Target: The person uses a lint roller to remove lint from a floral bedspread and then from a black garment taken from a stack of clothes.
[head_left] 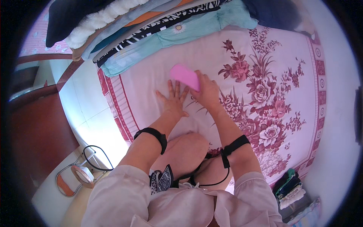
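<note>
My left hand (173, 103) presses flat on the pale pink bed sheet (151, 60), its fingers spread wide and nothing in it. Just to its right, my right hand (207, 90) is closed round one end of a flat pink object (185, 76) with a rounded outline. The object is slightly blurred, and its underside is hidden, so its exact kind does not show. It is held over the sheet, just beyond the left fingertips. Large dark red flowers (261, 94) are printed on the sheet to the right of both hands.
Folded clothes (151, 34) line the bed's far side, a light teal one nearest. Dark fabric (276, 15) lies at the far right corner. A white wall (336, 113) bounds the right. At lower left stands a metal-framed chair (66, 179); at lower right, a small clothes pile (289, 189).
</note>
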The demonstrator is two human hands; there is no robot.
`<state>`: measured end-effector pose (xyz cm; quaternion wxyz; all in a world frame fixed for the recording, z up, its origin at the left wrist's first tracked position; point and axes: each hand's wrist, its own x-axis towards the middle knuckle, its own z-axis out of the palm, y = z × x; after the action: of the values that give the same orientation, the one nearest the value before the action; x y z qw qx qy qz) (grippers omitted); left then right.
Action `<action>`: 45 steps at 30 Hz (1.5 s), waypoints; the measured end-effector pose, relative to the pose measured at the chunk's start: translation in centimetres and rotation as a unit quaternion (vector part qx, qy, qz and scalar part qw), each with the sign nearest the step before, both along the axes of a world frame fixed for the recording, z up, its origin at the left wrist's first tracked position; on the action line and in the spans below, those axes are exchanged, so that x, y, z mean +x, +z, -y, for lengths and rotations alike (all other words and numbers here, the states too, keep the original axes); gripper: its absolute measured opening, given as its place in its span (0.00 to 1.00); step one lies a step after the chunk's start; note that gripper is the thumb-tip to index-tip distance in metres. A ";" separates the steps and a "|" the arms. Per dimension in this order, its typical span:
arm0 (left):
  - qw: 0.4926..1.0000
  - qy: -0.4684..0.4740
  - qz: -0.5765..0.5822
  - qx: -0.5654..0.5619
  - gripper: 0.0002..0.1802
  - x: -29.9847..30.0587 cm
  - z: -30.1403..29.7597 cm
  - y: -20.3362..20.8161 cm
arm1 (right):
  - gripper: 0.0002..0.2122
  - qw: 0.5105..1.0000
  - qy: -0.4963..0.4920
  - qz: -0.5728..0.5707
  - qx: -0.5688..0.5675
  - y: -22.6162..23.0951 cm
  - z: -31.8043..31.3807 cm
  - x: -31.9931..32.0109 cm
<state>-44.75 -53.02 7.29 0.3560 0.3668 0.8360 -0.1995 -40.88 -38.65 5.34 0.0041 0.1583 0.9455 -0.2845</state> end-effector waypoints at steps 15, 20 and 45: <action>0.999 0.019 0.033 -0.030 0.58 0.2 0.1 -2.0 | 0.31 0.998 0.049 0.011 -0.031 0.5 6.3 -5.1; 0.999 -0.010 0.009 -0.030 0.59 0.2 0.2 -1.2 | 0.32 0.991 -0.125 -0.014 -0.040 0.5 3.4 -6.0; 0.999 0.005 0.027 -0.026 0.61 -0.2 -0.5 -0.4 | 0.32 0.999 -0.034 0.008 -0.020 0.3 1.8 -0.9</action>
<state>-44.96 -52.51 6.92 0.3892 0.3582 0.8224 -0.2095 -41.81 -40.41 5.65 0.0049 0.1924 0.9336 -0.3021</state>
